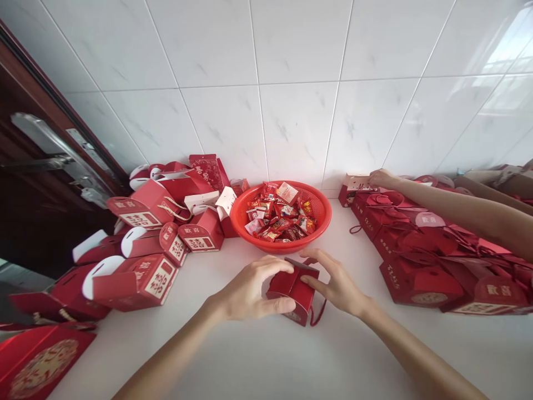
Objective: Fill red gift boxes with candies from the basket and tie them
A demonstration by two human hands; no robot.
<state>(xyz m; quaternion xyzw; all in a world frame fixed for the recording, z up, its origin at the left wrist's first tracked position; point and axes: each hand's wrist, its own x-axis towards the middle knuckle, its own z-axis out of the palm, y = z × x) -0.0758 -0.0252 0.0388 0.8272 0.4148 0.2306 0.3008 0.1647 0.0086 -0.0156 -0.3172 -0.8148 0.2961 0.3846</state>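
Handling: a small red paper gift box (290,285), centred on the counter (233,355), just on the near side of the basket.
Left hand (254,289): curved about the box's left side; grip clamped on the box, thumb at the near face, fingers at the far top edge.
Right hand (339,280): thumb on the box top, index finger reaching past the dark upright flap edge; thumb and index apart. Cannot tell whether the flap is pinched.
Cord: dark-red loop (320,314) at the box's right side.
Basket: red-orange plastic colander (326,214), holding individually wrapped sweets (283,214), mostly red wrappers.
Left cluster: double-happiness gift boxes (141,280), several with white-lined flaps raised, some with pale rope handles (172,208).
Right cluster: red gift boxes (420,280), set close together in rows, many with rounded flaps.
Other person: a co-worker's hand (383,179) at a cream-topped box (353,183), far end of the right cluster.
Backdrop: white marbled wall tiles (300,116); at left, a dark reddish-brown door (25,205) with a metal handle (58,147).
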